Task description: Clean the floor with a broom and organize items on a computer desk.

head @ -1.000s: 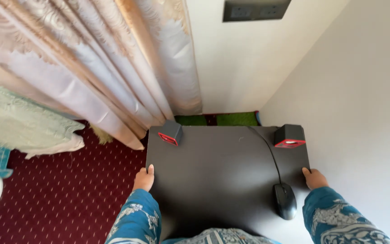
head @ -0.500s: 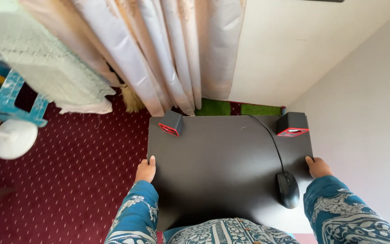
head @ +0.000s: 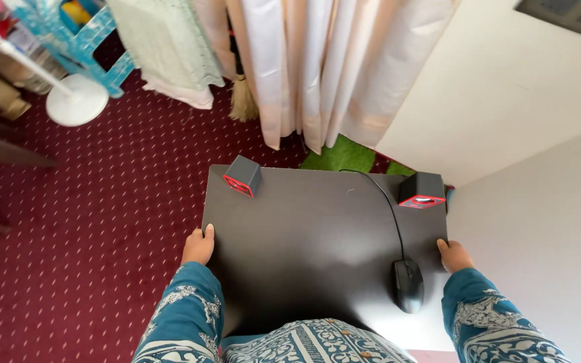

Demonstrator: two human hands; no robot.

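A small black table (head: 317,235) stands below me on a dark red carpet. My left hand (head: 198,246) grips the table's left edge, thumb on top. My right hand (head: 454,256) grips its right edge the same way. Two small grey speakers with red-rimmed faces sit at the far corners, the left speaker (head: 242,176) and the right speaker (head: 421,190). A black computer mouse (head: 407,285) lies near the right hand, its cable running back past the right speaker. Both my sleeves are blue patterned cloth.
White walls close in on the right and far right. Cream curtains (head: 317,67) hang beyond the table, a green mat (head: 344,156) at their foot. At far left are a white round fan base (head: 76,101), a turquoise rack (head: 82,37) and a pale cloth.
The view has swung left and downward, showing more carpet, the fan base and the rack. Both hands remain on the table's edges; the table appears shifted toward the right wall.
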